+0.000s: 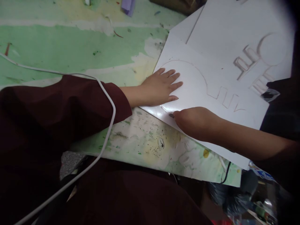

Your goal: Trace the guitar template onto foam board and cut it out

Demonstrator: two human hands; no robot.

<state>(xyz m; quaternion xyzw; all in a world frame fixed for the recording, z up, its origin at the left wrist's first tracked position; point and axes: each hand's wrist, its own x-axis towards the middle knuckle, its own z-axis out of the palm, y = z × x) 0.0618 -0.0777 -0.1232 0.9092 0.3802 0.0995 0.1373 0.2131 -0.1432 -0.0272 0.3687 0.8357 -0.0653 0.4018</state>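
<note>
A white board [246,28] with a smooth, slightly shiny surface lies at an angle across the table. My left hand [161,87] rests flat on it near its left corner, fingers spread. Lower down, my right hand [194,123] is closed around a small drawing tool [171,115], whose dark tip touches the board near its lower edge. Most of this tool is hidden by the fingers. A short line runs from the tip toward my left hand. A thin brown outline [217,97], a curve leading into square notches, is drawn to the right.
A cut-out [248,62] shaped like a key with a round ring shows at the upper right. The table has a green, paint-stained cover [70,43]. A white cable [110,125] crosses my left sleeve. A purple piece [127,7] lies at the back. Plastic bags [239,193] are below.
</note>
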